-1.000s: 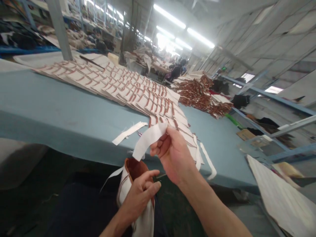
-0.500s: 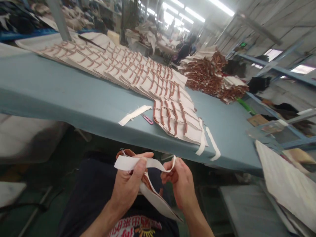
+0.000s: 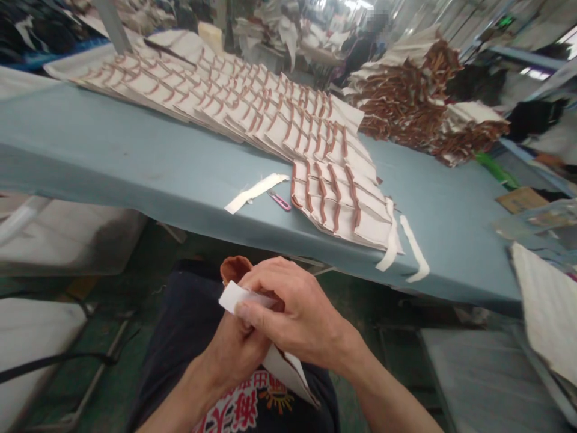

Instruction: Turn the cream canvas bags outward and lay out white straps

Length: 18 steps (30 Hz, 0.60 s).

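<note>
Over my lap, my left hand (image 3: 232, 346) is closed around a folded white and brown fabric piece (image 3: 288, 373). Its brown end (image 3: 235, 267) sticks out above the fingers, and its white tail hangs below. My right hand (image 3: 300, 307) lies across the left one, thumb and fingers closed on a white fabric strip (image 3: 231, 296). The strip's free end points left; the rest is hidden in the hands. My left fingertips are covered by the right hand.
A blue-covered table (image 3: 180, 156) carries rows of overlapping white pieces with brown edges (image 3: 324, 192). Pink thread snips (image 3: 280, 201) lie beside a loose cream strip (image 3: 255, 192). Two more strips (image 3: 415, 249) sit near the front edge. A tall brown-white stack (image 3: 406, 99) stands behind.
My right hand has moved left, from the strip's far end onto my left hand. The strip, stretched between both hands before, is now gathered under the right fingers. The view has shifted slightly.
</note>
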Each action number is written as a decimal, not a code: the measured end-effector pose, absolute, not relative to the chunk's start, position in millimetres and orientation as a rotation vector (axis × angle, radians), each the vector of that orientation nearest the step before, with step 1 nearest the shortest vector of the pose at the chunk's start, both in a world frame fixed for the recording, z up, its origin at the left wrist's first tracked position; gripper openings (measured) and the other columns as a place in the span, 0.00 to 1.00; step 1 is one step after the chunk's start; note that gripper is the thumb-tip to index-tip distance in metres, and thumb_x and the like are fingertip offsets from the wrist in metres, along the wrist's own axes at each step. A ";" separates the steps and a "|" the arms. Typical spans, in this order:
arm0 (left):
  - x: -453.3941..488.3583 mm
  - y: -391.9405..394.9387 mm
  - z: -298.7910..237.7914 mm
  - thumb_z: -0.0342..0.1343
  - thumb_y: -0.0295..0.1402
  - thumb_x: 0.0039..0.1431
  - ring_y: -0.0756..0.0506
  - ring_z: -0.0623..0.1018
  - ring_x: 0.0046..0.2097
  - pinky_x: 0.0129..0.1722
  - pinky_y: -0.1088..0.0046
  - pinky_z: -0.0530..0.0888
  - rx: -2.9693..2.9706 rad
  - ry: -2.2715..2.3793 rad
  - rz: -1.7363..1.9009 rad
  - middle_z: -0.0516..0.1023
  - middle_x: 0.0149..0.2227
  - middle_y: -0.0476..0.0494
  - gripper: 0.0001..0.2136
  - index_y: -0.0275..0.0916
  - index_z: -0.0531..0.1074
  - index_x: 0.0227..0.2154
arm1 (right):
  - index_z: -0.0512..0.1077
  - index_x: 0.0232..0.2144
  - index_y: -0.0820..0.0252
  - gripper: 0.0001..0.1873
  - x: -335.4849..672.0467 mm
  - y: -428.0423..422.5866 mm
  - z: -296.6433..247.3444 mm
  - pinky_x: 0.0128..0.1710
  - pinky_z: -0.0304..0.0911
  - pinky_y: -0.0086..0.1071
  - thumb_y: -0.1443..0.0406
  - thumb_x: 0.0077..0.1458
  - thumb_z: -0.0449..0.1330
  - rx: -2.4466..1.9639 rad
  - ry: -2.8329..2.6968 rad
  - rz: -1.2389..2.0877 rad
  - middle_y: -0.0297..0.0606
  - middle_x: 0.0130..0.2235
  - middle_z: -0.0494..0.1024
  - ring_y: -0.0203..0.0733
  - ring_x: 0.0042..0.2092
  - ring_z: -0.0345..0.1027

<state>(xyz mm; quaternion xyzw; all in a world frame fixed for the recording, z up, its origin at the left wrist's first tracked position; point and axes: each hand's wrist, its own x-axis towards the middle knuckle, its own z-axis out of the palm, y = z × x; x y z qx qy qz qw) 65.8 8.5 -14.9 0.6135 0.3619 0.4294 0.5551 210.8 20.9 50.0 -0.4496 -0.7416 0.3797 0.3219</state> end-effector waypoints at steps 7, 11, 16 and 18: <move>54.3 6.4 -21.4 0.50 0.65 0.75 0.46 0.70 0.24 0.23 0.71 0.69 1.208 1.204 1.121 0.73 0.24 0.52 0.29 0.44 0.73 0.31 | 0.78 0.33 0.55 0.12 215.8 24.7 36.9 0.34 0.69 0.30 0.58 0.69 0.66 -1.169 -1.274 0.993 0.31 0.29 0.81 0.37 0.29 0.72; 42.6 12.9 -33.0 0.42 0.75 0.70 0.46 0.62 0.24 0.23 0.69 0.65 1.144 1.376 1.157 0.63 0.21 0.52 0.37 0.47 0.58 0.21 | 0.77 0.33 0.58 0.16 226.7 16.8 14.6 0.25 0.57 0.27 0.54 0.68 0.67 -1.202 -1.241 1.232 0.27 0.23 0.74 0.32 0.23 0.62; 27.2 9.3 -49.4 0.34 0.80 0.64 0.45 0.64 0.25 0.22 0.67 0.62 1.179 1.429 1.017 0.67 0.20 0.48 0.43 0.46 0.65 0.18 | 0.76 0.31 0.59 0.25 220.7 1.9 -19.9 0.24 0.52 0.26 0.44 0.65 0.70 -1.252 -1.134 1.500 0.26 0.23 0.70 0.29 0.23 0.56; 21.9 3.0 -52.1 0.35 0.79 0.66 0.45 0.65 0.24 0.23 0.68 0.62 1.198 1.419 0.939 0.69 0.20 0.48 0.43 0.45 0.68 0.19 | 0.73 0.29 0.58 0.31 211.2 -4.7 -35.1 0.23 0.51 0.25 0.38 0.59 0.72 -1.231 -0.975 1.616 0.25 0.21 0.68 0.29 0.22 0.53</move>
